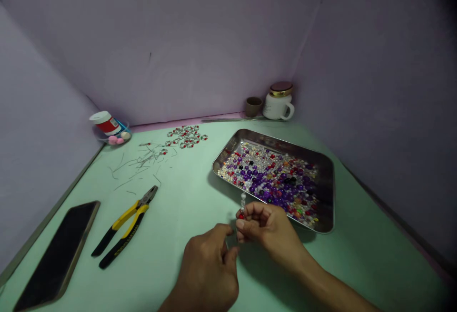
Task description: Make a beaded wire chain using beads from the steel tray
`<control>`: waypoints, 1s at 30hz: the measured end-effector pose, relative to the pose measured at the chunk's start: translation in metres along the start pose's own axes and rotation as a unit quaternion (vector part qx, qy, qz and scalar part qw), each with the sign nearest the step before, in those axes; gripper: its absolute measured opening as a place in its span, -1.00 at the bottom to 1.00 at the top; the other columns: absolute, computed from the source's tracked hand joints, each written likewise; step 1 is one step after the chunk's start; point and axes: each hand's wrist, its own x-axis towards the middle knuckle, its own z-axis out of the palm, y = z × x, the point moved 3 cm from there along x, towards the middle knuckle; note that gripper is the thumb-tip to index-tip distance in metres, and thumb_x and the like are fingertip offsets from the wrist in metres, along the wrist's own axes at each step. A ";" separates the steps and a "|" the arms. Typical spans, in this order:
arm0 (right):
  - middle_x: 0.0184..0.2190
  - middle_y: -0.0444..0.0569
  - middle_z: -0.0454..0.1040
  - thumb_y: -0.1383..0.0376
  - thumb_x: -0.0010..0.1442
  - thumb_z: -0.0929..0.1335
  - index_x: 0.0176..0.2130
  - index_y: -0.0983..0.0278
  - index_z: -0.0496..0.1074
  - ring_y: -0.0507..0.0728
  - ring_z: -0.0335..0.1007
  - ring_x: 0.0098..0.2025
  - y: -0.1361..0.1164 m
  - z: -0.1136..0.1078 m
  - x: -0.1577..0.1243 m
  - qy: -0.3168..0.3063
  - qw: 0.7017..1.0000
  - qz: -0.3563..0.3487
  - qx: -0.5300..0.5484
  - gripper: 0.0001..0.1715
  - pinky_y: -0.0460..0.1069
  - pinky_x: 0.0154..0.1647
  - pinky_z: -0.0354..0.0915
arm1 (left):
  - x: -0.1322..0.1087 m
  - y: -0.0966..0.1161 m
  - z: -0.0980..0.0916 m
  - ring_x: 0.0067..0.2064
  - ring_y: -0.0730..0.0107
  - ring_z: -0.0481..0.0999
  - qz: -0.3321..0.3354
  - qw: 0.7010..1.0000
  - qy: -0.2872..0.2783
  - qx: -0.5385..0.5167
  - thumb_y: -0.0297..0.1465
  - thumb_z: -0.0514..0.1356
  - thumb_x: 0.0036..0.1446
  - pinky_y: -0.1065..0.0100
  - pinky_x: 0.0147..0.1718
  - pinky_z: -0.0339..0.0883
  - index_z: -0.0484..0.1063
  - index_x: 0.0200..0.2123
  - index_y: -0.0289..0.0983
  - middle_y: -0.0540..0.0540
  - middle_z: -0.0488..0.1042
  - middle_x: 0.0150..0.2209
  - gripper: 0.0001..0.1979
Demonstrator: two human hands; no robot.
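Right hand (267, 229) is pinched narrow at thumb and fingertips, holding a short beaded wire (243, 203) upright, with a red bead at the bottom by the fingertips and clear beads stacked above. Left hand (207, 265) is just beside it and slightly nearer the camera, fingers curled in and narrow, fingertips (228, 251) close to the right hand. Can't tell if it's holding anything; any thin wire there is too fine to make out. Both hands are over the mint-green worktop (185, 198), just in front of a stainless steel tray (250, 136), whose near corner sits close to the right hand. The tray is full of loose beads (267, 176), mostly purple, clear and red, with some black. Further left lie a small heap of bead rings (185, 136) and scattered cut wire pieces (139, 164). Yellow-and-black pliers (124, 226) lie left of the hands, with a phone (57, 257) face up near the left edge. At the back are a small brown cup (253, 106), a white lidded mug (278, 107), and a red-and-white roll (107, 124) by some pink and cream balls (117, 139). Purple board walls (160, 41) surround the worktop.
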 end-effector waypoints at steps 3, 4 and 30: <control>-0.77 -0.19 0.32 0.34 -0.26 0.43 -0.59 0.32 0.30 -0.03 0.22 -0.68 -0.001 0.000 -0.001 0.011 1.000 -0.008 -0.018 -0.79 -0.10 -0.60 0.17 | 0.000 0.001 0.004 -0.61 0.40 0.30 -0.018 0.999 -0.008 0.037 -0.51 0.14 -0.18 0.41 -0.59 0.03 0.34 -0.39 -0.22 0.02 0.37 -0.61 -0.81; -0.77 -0.19 0.32 0.35 -0.27 0.43 -0.60 0.32 0.30 -0.03 0.22 -0.68 -0.002 0.000 -0.001 0.014 1.000 -0.011 -0.022 -0.79 -0.10 -0.60 0.17 | -0.001 0.001 0.005 -0.60 0.40 0.31 -0.023 0.999 0.006 0.048 -0.53 0.13 -0.19 0.41 -0.58 0.03 0.33 -0.39 -0.22 0.02 0.37 -0.59 -0.79; -0.76 -0.23 0.29 0.36 -0.32 0.45 -0.63 0.31 0.28 -0.05 0.21 -0.69 0.000 -0.002 0.000 -0.065 0.996 0.038 -0.040 -0.75 -0.12 -0.63 0.13 | 0.005 -0.003 -0.014 -0.65 0.42 0.27 0.007 0.993 -0.025 0.119 -0.47 0.06 -0.07 0.42 -0.64 -0.06 0.29 -0.69 -0.24 -0.03 0.33 -0.69 -0.80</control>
